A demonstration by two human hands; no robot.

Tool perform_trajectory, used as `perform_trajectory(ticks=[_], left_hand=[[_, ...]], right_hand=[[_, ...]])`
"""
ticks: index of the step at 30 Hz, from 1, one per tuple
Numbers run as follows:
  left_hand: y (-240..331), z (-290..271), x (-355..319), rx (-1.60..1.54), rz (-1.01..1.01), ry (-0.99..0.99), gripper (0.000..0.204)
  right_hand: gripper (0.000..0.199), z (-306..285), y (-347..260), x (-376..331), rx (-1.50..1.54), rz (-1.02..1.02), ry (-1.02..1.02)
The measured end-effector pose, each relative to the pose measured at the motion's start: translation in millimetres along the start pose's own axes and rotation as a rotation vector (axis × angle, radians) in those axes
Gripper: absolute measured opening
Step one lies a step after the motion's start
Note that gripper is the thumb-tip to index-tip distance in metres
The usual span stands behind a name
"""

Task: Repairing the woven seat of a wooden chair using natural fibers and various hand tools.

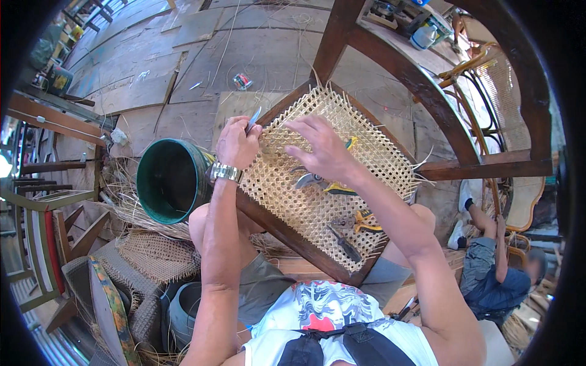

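Plank floor; left hand (237, 144) fingers grip knife (254, 118), right hand (323, 151) spread on cane seat (317, 201).

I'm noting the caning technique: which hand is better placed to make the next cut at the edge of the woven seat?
Probably the left hand: it already grips the small knife at the woven cane panel's upper-left edge. The right hand carries no tool and lies flat on the weave, apparently steadying it.

At upper centre I see a small round tin (242, 81) with a red-and-blue label, lying on the floorboards (152, 91).
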State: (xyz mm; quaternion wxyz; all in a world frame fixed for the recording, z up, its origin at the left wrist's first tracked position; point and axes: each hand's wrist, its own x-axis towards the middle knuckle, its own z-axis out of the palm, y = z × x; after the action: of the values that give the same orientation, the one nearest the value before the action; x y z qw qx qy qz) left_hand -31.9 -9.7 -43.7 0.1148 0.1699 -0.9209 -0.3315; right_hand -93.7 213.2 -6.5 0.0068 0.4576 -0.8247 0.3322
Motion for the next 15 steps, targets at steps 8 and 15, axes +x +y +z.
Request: perform_trajectory(ticks=[8,15], left_hand=[[-3.9,4.6,12.7,-0.093,-0.031,-0.068,0.031],[10.0,0.0,7.8,0.077,-0.115,-0.115,0.030]], right_hand=[[0.017,58.8,11.2,50.3,0.126,0.052,0.077],[0.011,68.5,11.3,46.5,0.055,-0.030,0.191]])
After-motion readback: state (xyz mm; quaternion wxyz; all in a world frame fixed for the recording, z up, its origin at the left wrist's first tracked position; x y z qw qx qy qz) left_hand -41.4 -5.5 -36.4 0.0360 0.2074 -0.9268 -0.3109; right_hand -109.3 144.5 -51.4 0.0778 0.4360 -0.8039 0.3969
